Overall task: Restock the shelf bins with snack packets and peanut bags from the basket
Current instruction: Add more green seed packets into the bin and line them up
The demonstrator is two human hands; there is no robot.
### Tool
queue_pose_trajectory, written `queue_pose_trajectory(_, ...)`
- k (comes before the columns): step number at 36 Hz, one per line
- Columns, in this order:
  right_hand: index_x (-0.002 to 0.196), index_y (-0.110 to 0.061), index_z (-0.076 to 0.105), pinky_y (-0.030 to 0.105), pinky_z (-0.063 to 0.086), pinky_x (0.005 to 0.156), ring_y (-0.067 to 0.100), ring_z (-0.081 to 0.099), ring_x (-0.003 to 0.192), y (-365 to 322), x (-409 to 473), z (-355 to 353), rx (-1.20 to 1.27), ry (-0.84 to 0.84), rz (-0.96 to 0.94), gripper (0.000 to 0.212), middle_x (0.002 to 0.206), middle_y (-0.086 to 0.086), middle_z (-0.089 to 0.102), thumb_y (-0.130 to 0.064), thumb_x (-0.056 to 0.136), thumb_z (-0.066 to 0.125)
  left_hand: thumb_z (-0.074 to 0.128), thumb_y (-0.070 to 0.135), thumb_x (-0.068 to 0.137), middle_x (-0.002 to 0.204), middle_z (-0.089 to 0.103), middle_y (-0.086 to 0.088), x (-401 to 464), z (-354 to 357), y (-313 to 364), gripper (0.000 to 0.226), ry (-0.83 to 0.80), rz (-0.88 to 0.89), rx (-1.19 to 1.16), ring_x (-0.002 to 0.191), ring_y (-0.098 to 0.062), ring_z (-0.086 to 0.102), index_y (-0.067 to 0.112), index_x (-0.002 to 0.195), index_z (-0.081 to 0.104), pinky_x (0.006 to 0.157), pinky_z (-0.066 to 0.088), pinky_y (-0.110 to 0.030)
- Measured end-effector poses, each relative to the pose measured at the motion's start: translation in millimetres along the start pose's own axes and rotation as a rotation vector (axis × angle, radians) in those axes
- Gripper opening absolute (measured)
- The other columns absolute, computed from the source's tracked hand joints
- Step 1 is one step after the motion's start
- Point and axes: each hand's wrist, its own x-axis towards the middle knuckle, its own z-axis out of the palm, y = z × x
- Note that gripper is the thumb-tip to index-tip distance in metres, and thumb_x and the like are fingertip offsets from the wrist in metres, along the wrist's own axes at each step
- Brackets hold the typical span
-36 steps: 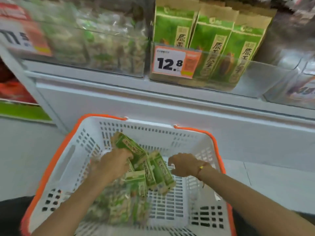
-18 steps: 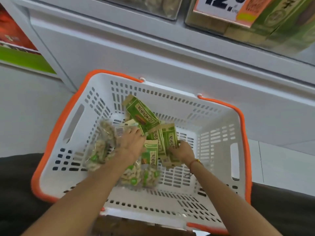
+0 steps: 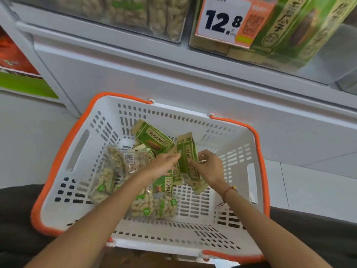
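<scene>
A white basket [image 3: 81, 151] with an orange rim sits in front of me below the shelf. Inside lie several green snack packets [image 3: 154, 140] and clear peanut bags [image 3: 108, 176]. My right hand [image 3: 209, 166] grips a small upright stack of green packets [image 3: 188, 157] near the basket's middle. My left hand [image 3: 164, 165] pinches the left edge of the same stack, its wrist over a peanut bag. Above, a clear bin of peanut bags [image 3: 154, 14] and a bin of green packets [image 3: 301, 31] stand on the shelf.
A price tag reading 12.8 [image 3: 226, 20] hangs on the green-packet bin. The white shelf front [image 3: 173, 78] runs behind the basket. Red and green packaging [image 3: 17, 62] shows at the far left. Grey floor tiles [image 3: 309, 182] lie to the right.
The view tilted down from the shelf toward the basket, then rose slightly. Both hands gathered green packets together, and the stack now stands more upright between them.
</scene>
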Motion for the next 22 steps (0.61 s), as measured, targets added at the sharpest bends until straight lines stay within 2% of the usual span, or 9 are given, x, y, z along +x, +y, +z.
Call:
queue_pose_trajectory(2, 0.083, -0.025, 0.065, 0.021, 0.054, 0.063, 0.003, 0.065, 0.069, -13.1, -5.2, 1.3, 0.076, -0.067, -0.089, 0.016, 0.083, -0.012, 0.068, -0.031, 0.075, 0.078, 0.037, 0.051, 0.096, 0.147, 0.039, -0.007, -5.7, 4.6, 13.1, 0.06, -0.072, -0.045, -0.216, 0.124, -0.024, 0.051, 0.02, 0.147, 0.029, 0.095, 0.047, -0.03)
queue_pose_trajectory(4, 0.09, -0.021, 0.072, 0.012, 0.05, 0.061, -0.003, 0.062, 0.064, -22.9, -12.8, 7.7, 0.153, -0.128, -0.161, 0.013, 0.085, -0.011, 0.07, -0.02, 0.078, 0.076, 0.044, 0.056, 0.091, 0.137, 0.047, -0.004, -8.8, 7.0, 15.7, 0.059, -0.006, -0.033, -0.321, 0.121, -0.024, 0.052, 0.025, 0.141, 0.037, 0.096, 0.048, -0.034)
queue_pose_trajectory(6, 0.095, -0.019, 0.075, 0.017, 0.052, 0.06, 0.0, 0.063, 0.062, -28.3, -20.2, 14.9, 0.174, -0.214, -0.218, 0.017, 0.081, -0.012, 0.07, -0.009, 0.082, 0.069, 0.052, 0.052, 0.089, 0.123, 0.056, 0.003, -7.7, 6.1, 8.6, 0.043, 0.172, -0.004, -0.298, 0.115, -0.02, 0.055, 0.03, 0.126, 0.048, 0.097, 0.047, -0.036)
queue_pose_trajectory(9, 0.096, -0.019, 0.076, 0.022, 0.056, 0.077, 0.003, 0.068, 0.08, -24.3, -20.7, 25.3, 0.193, -0.344, -0.191, 0.02, 0.09, -0.008, 0.073, -0.007, 0.086, 0.063, 0.05, 0.033, 0.097, 0.121, 0.055, 0.006, -4.4, -1.3, -8.3, 0.035, 0.341, -0.022, -0.171, 0.108, -0.016, 0.053, 0.022, 0.13, 0.046, 0.093, 0.043, -0.032)
queue_pose_trajectory(13, 0.099, -0.015, 0.074, 0.022, 0.052, 0.069, 0.011, 0.067, 0.078, 1.3, 0.5, 28.2, 0.071, -0.098, 0.023, 0.018, 0.098, 0.0, 0.073, -0.015, 0.091, 0.058, 0.047, 0.032, 0.098, 0.119, 0.057, 0.004, -4.6, -15.7, -23.8, 0.024, 0.339, -0.038, -0.179, 0.113, -0.022, 0.055, 0.027, 0.122, 0.047, 0.099, 0.044, -0.043)
queue_pose_trajectory(16, 0.125, -0.01, 0.055, 0.031, 0.048, 0.084, 0.026, 0.06, 0.107, 27.9, 20.6, 24.2, -0.278, -0.179, 0.135, 0.041, 0.121, 0.008, 0.062, -0.031, 0.09, 0.061, 0.049, 0.027, 0.098, 0.104, 0.056, 0.009, -3.4, -25.9, -29.4, 0.01, 0.339, -0.03, -0.21, 0.108, -0.02, 0.055, 0.029, 0.107, 0.047, 0.1, 0.044, -0.045)
queue_pose_trajectory(19, 0.144, -0.006, 0.023, 0.041, 0.044, 0.098, 0.034, 0.047, 0.122, 46.7, 31.5, 32.6, -0.427, -0.351, 0.178, 0.075, 0.137, 0.018, 0.044, -0.048, 0.091, 0.054, 0.052, 0.024, 0.097, 0.098, 0.058, 0.014, -5.1, -35.6, -28.5, 0.008, 0.317, -0.025, -0.238, 0.104, -0.017, 0.056, 0.032, 0.099, 0.051, 0.1, 0.044, -0.044)
queue_pose_trajectory(21, 0.149, -0.006, 0.007, 0.043, 0.044, 0.098, 0.034, 0.048, 0.123, 53.6, 32.3, 43.4, -0.495, -0.392, 0.176, 0.083, 0.138, 0.018, 0.045, -0.052, 0.093, 0.047, 0.053, 0.025, 0.096, 0.112, 0.061, 0.008, -7.3, -41.4, -28.2, 0.016, 0.31, -0.032, -0.264, 0.108, -0.018, 0.057, 0.029, 0.111, 0.052, 0.096, 0.046, -0.041)
queue_pose_trajectory(22, 0.147, -0.005, 0.011, 0.042, 0.046, 0.094, 0.032, 0.052, 0.118, 54.5, 30.6, 47.2, -0.525, -0.36, 0.176, 0.083, 0.133, 0.015, 0.051, -0.055, 0.091, 0.046, 0.053, 0.025, 0.096, 0.118, 0.06, 0.005, -8.2, -43.6, -28.4, 0.024, 0.301, -0.043, -0.285, 0.108, -0.017, 0.057, 0.027, 0.119, 0.05, 0.092, 0.047, -0.037)
